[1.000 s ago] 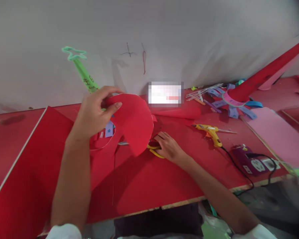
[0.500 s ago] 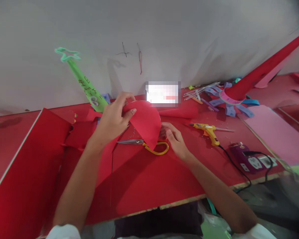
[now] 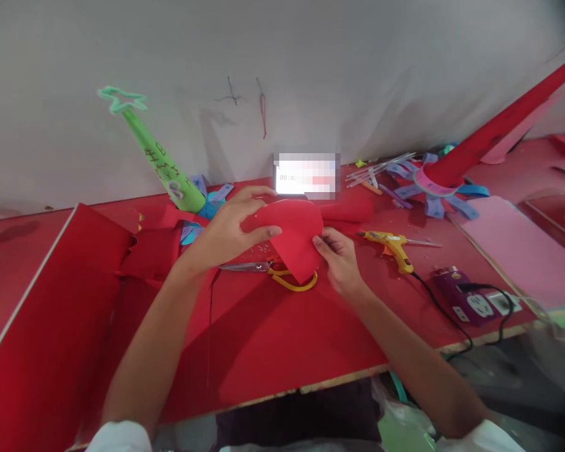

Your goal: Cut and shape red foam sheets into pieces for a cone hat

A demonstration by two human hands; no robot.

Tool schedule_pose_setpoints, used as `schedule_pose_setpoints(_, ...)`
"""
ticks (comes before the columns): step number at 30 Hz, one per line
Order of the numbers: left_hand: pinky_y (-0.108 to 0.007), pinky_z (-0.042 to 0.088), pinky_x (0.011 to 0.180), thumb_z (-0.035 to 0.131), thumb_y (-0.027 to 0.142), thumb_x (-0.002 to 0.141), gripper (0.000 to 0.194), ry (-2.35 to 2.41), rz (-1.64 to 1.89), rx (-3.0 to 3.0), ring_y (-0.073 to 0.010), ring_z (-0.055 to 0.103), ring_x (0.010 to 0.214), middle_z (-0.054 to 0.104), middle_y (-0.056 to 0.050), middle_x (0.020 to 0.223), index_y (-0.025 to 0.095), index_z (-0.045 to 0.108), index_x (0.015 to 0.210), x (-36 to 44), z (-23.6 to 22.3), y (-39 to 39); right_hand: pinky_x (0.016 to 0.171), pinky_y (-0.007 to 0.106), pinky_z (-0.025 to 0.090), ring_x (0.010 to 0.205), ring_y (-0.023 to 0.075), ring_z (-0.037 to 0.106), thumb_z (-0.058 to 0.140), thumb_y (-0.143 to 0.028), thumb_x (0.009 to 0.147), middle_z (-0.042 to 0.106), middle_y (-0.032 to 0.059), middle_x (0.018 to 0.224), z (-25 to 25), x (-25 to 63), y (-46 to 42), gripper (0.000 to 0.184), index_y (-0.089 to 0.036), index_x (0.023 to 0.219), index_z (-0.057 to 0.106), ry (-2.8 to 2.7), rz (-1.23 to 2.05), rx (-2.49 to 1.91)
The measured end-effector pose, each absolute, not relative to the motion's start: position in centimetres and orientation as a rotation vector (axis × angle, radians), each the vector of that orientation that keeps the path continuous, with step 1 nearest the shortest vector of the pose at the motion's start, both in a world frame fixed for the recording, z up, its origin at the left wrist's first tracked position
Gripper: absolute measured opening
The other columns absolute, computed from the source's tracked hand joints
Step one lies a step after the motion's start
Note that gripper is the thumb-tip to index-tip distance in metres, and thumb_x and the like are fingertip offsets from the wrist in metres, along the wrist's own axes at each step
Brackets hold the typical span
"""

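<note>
A red paper piece (image 3: 294,235), rounded at the top and pointed below, is held up between both hands. My left hand (image 3: 233,229) grips its upper left edge, thumb in front and fingers behind. On the opposite edge, my right hand (image 3: 341,260) pinches the paper between thumb and fingers. Scissors (image 3: 294,287) with yellow handles lie on the red table (image 3: 273,351) just beneath, partly hidden by the paper. Behind the right hand lies a rolled red sheet (image 3: 348,210).
A yellow glue gun (image 3: 393,248) with a black cord rests right of the hands, near a purple power socket (image 3: 471,295). Decorated green (image 3: 164,166) and red (image 3: 499,129) cones stand along the wall. Large red board (image 3: 51,333) fills the left; a lit screen (image 3: 306,176) stands behind.
My left hand has moved right with the red paper piece. My right hand has risen slightly and now pinches the paper's right edge.
</note>
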State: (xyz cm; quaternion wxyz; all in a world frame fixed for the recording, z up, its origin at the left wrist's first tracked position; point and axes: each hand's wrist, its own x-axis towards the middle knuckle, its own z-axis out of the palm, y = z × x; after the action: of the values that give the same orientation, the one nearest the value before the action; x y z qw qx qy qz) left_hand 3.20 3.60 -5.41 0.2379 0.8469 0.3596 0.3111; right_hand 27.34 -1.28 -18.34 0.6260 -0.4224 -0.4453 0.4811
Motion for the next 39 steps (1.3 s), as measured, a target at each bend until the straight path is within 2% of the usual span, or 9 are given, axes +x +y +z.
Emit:
schedule_pose_setpoints(3,-0.042,0.055,0.102,0.07,0.059,0.098,0.04,1.067,0.814,2.284,-0.0272,0.068,0.109,0.075,-0.008,0.113,0.02,0.069,0.091,3.1,-5.5,3.6,0.068,0.031,0.052,0.075,0.0185,0.062,0.087,-0.056,0.085,0.072,0.0005,0.085,-18.5,27.7,-1.0,0.033,-0.026,0.089,0.074,-0.961,1.108,-1.001)
schedule_pose_setpoints(7,-0.032,0.045,0.072,0.066,0.049,0.101,0.039,1.301,0.844,2.255,-0.0168,0.052,0.074,0.058,0.001,0.076,0.02,0.053,0.078,3.6,-5.9,3.7,0.068,0.034,0.057,0.079,0.0227,0.069,0.08,-0.067,0.089,0.075,0.0025,0.087,-18.2,27.7,-1.3,0.039,-0.028,0.092,0.073,-0.888,1.181,-0.96)
schedule_pose_setpoints(13,-0.031,0.035,0.066,0.066,0.045,0.099,0.039,1.365,0.977,2.215,-0.0156,0.044,0.07,0.048,0.002,0.072,0.022,0.045,0.076,4.1,-6.6,4.3,0.077,0.041,0.061,0.085,0.0266,0.073,0.089,-0.066,0.078,0.081,0.0068,0.094,-18.4,26.8,-1.8,0.045,-0.024,0.092,0.079,-1.071,1.204,-1.049)
schedule_pose_setpoints(17,-0.032,0.035,0.065,0.059,0.04,0.102,0.045,1.306,0.889,2.204,-0.0145,0.04,0.065,0.04,0.003,0.066,0.022,0.037,0.068,3.0,-6.7,5.0,0.071,0.038,0.058,0.077,0.0241,0.07,0.086,-0.057,0.083,0.079,0.0055,0.087,-18.6,27.2,-1.5,0.037,-0.021,0.085,0.078,-1.125,1.03,-1.172)
schedule_pose_setpoints(22,-0.032,0.048,0.069,0.063,0.048,0.099,0.036,1.169,0.627,2.057,-0.0165,0.056,0.07,0.061,0.0,0.074,0.021,0.062,0.074,0.6,-6.7,5.7,0.075,0.036,0.059,0.081,0.0228,0.071,0.081,-0.049,0.09,0.081,0.0044,0.092,-18.3,28.0,-1.1,0.028,-0.022,0.097,0.081,-1.112,0.861,-1.167)
schedule_pose_setpoints(26,-0.035,0.061,0.082,0.075,0.055,0.092,0.034,1.082,0.564,1.853,-0.0217,0.072,0.091,0.077,-0.003,0.098,0.022,0.075,0.098,0.3,-6.7,5.6,0.076,0.037,0.059,0.08,0.0226,0.072,0.081,-0.047,0.091,0.081,0.0039,0.092,-18.4,28.0,-1.1,0.024,-0.023,0.098,0.08,-1.132,0.909,-1.149)
schedule_pose_setpoints(29,-0.041,0.065,0.086,0.081,0.061,0.085,0.043,1.064,0.494,1.855,-0.0276,0.076,0.1,0.082,-0.007,0.108,0.021,0.079,0.102,0.9,-6.9,5.6,0.076,0.037,0.06,0.079,0.0224,0.072,0.081,-0.048,0.092,0.081,0.0035,0.091,-18.2,27.9,-1.3,0.025,-0.024,0.097,0.08,-1.134,0.931,-1.137)
schedule_pose_setpoints(32,-0.043,0.067,0.081,0.082,0.06,0.084,0.041,1.131,0.558,1.843,-0.0301,0.078,0.096,0.082,-0.008,0.1,0.021,0.079,0.094,1.2,-7.5,5.9,0.081,0.038,0.061,0.085,0.0235,0.073,0.083,-0.05,0.091,0.082,0.004,0.096,-17.8,27.7,-1.4,0.026,-0.025,0.1,0.08,-1.119,0.975,-1.078)
schedule_pose_setpoints(39,-0.037,0.062,0.068,0.082,0.055,0.086,0.035,1.196,0.721,1.825,-0.0268,0.077,0.084,0.082,-0.01,0.094,0.021,0.08,0.094,0.4,-8.0,6.2,0.084,0.041,0.06,0.091,0.0264,0.073,0.085,-0.051,0.087,0.082,0.0057,0.098,-18.2,27.7,-1.1,0.029,-0.024,0.095,0.081,-1.152,1.075,-1.073)
